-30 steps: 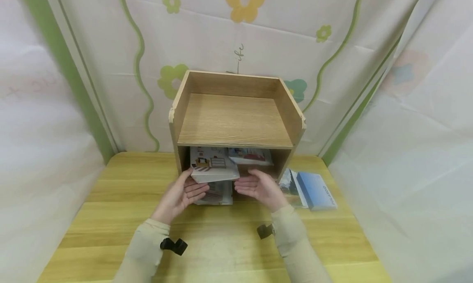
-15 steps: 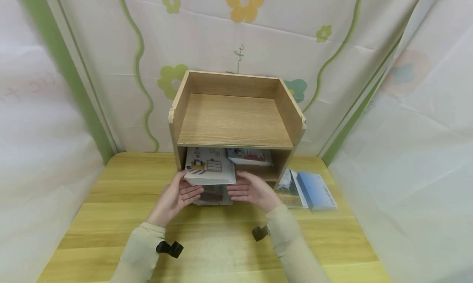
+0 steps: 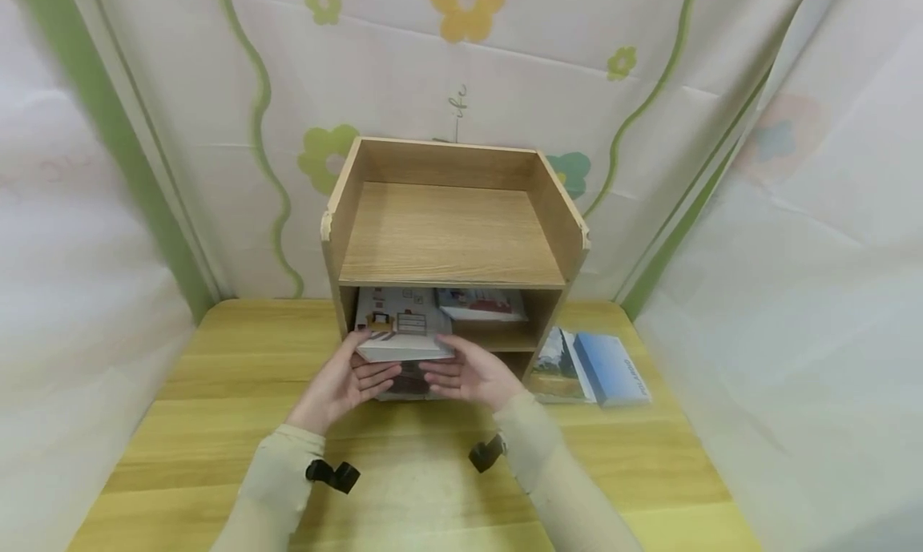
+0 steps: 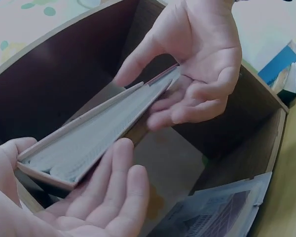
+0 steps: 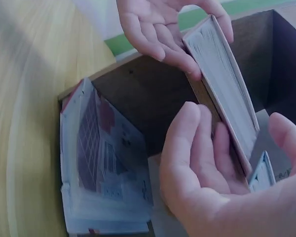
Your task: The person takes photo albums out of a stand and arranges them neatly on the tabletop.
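A thick book (image 3: 407,345) with a house drawing on its pale cover juts out of the upper compartment of a wooden desktop shelf (image 3: 454,231). My left hand (image 3: 344,384) holds its left front corner, thumb over the cover and fingers below. At the right front corner, my right hand (image 3: 470,373) has its thumb over the cover and its fingers curled beneath. The page edges of the book (image 4: 98,133) face out in the left wrist view. Behind it on the right lies a smaller book (image 3: 486,305), partly in shadow.
Another book (image 5: 108,163) with a house picture sticks out of the lower compartment. On the table (image 3: 238,392), right of the shelf, lie a landscape-covered book (image 3: 558,372) and a blue POLAROID box (image 3: 613,369). A patterned curtain (image 3: 397,63) hangs behind.
The book has shifted slightly left and toward me. My right hand has moved left from beside it until its thumb overlaps the cover; the left hand has stayed at its corner.
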`<action>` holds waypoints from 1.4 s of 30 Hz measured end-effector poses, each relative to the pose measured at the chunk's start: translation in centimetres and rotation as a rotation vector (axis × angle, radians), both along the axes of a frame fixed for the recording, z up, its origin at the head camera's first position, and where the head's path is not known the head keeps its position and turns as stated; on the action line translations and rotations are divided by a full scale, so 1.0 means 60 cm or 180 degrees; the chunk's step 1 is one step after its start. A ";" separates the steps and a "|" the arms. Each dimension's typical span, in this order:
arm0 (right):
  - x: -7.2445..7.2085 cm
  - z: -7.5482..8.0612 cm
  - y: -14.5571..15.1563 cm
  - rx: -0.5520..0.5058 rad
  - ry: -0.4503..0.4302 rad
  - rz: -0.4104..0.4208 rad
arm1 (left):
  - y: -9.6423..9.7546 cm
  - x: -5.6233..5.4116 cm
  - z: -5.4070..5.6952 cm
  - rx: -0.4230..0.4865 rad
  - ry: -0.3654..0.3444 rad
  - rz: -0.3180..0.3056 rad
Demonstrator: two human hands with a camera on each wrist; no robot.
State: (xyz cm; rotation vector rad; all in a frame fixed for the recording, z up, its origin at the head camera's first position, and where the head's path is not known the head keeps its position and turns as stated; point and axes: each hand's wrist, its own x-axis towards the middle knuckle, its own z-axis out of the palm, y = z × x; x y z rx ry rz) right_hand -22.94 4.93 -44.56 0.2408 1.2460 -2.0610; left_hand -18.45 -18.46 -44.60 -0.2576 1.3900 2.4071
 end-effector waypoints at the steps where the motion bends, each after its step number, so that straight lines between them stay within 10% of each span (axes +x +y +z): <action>1: 0.000 -0.001 -0.003 0.0016 -0.0014 -0.0033 | -0.001 -0.001 -0.002 -0.0022 0.0003 0.0004; 14: 0.002 -0.003 -0.029 0.0064 -0.0004 -0.0252 | -0.002 -0.001 -0.009 -0.0091 -0.0089 0.0258; 24: 0.002 -0.008 -0.026 0.0011 -0.0006 -0.0255 | -0.008 0.004 -0.017 0.0261 0.0011 0.0022; 42: 0.001 -0.020 -0.028 -0.0144 0.0007 -0.0372 | 0.012 0.004 -0.027 0.0244 -0.0090 0.0584</action>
